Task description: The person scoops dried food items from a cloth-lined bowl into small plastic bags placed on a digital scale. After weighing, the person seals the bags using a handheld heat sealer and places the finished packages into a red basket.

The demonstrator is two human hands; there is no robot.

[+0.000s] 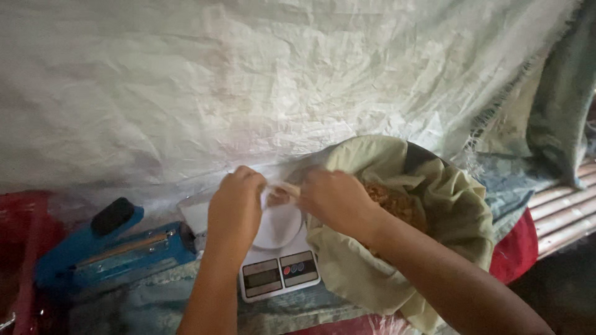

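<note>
While both hands meet above the scale, here is the state:
bag: small clear plastic bag (280,192), one, pinched between the hands over the scale plate, contents blurred
left hand: left hand (234,208) closed on the bag's left edge
right hand: right hand (335,198) closed on the bag's right edge
scale: one white digital scale (279,260) on the surface, grey display, red and blue buttons at front
sealer: one blue heat sealer (108,248), black knob, left of scale
basin: one dark basin (425,155) lined with pale cloth (459,211), brown crumbly food (394,201) inside, right of scale
backdrop: white woven sheet (248,80)
</note>
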